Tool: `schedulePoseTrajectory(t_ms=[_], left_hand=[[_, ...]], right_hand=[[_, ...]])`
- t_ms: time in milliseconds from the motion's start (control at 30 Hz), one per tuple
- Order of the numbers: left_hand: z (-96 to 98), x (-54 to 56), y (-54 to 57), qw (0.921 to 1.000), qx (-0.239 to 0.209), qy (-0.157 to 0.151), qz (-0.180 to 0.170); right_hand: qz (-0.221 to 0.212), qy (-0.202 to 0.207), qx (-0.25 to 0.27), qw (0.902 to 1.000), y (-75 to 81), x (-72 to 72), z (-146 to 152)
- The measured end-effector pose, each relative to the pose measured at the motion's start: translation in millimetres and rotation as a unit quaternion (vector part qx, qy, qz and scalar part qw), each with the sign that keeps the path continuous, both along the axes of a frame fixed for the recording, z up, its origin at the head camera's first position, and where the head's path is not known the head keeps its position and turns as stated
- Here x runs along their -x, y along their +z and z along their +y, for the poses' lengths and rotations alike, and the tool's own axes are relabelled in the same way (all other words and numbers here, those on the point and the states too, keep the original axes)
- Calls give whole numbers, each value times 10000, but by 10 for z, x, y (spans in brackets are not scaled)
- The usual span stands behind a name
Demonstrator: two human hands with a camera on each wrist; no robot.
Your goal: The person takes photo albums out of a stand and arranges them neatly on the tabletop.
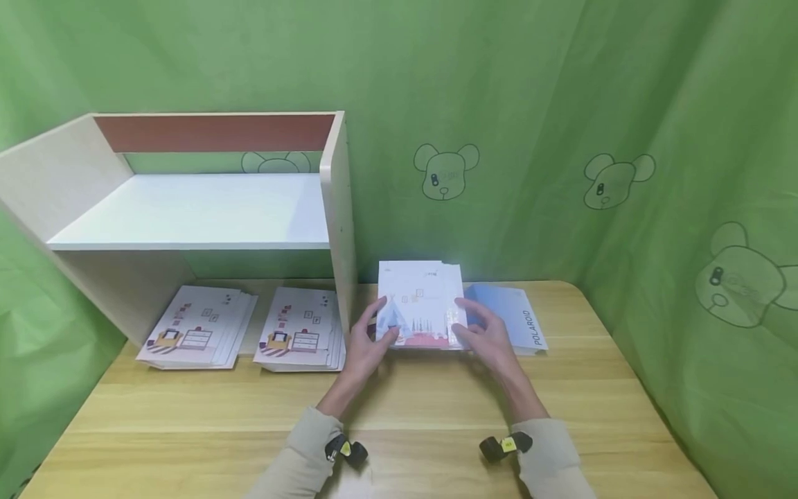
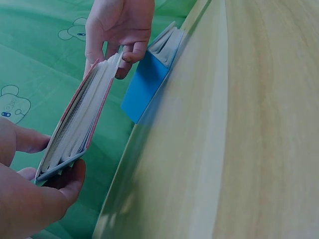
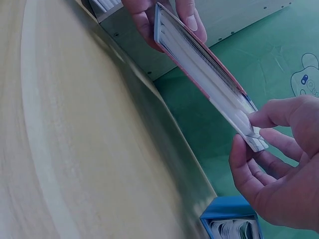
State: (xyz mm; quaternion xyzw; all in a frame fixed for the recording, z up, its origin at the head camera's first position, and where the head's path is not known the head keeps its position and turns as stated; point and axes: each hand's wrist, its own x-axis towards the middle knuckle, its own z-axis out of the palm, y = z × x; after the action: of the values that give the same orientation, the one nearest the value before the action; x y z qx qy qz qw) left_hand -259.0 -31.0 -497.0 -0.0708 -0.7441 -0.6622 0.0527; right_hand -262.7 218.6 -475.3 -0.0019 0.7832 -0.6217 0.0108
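Both hands hold a photo album (image 1: 419,305) with a white cover and a pastel tent drawing, lifted above the back of the table. My left hand (image 1: 368,343) grips its left edge, thumb on the near face and fingers on the other. At the opposite edge, my right hand (image 1: 489,333) pinches the cover and clear sleeve ends. Page edges of the album (image 2: 79,117) show from below in the left wrist view, between its two covers. Just right of it, a blue album (image 1: 508,319) marked POLAROID lies on the table, partly behind my right hand.
A white two-level shelf (image 1: 199,208) stands at the left. Under its board lie two stacks of illustrated albums, a left stack (image 1: 193,329) and a right stack (image 1: 299,329). A green curtain (image 1: 530,83) with bear drawings hangs behind the wooden table (image 1: 424,416).
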Motion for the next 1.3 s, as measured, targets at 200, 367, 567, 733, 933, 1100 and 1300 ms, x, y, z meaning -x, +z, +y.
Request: schedulePoseTrajectory(t_ms=[200, 367, 567, 733, 933, 1100, 1300], left_hand=[[6, 9, -41, 9997, 187, 116, -146], [11, 21, -75, 9996, 131, 97, -212], [8, 29, -108, 9994, 89, 55, -319], [-5, 31, -143, 9994, 42, -45, -332], [-15, 41, -174, 9991, 154, -29, -384], [-13, 58, -185, 9981, 327, 43, -520], [-20, 81, -216, 9962, 477, -43, -730]], right_hand=[[19, -48, -194, 9998, -45, 13, -11], [-70, -115, -282, 9995, -66, 21, -10], [-204, -193, -338, 9990, -81, 37, -13], [-301, -211, -388, 9986, -110, 49, -29], [-287, -269, -469, 9981, -136, 68, -73], [-95, -349, -858, 9957, -166, 97, -113], [-69, -301, -1228, 9920, -189, 110, -148]])
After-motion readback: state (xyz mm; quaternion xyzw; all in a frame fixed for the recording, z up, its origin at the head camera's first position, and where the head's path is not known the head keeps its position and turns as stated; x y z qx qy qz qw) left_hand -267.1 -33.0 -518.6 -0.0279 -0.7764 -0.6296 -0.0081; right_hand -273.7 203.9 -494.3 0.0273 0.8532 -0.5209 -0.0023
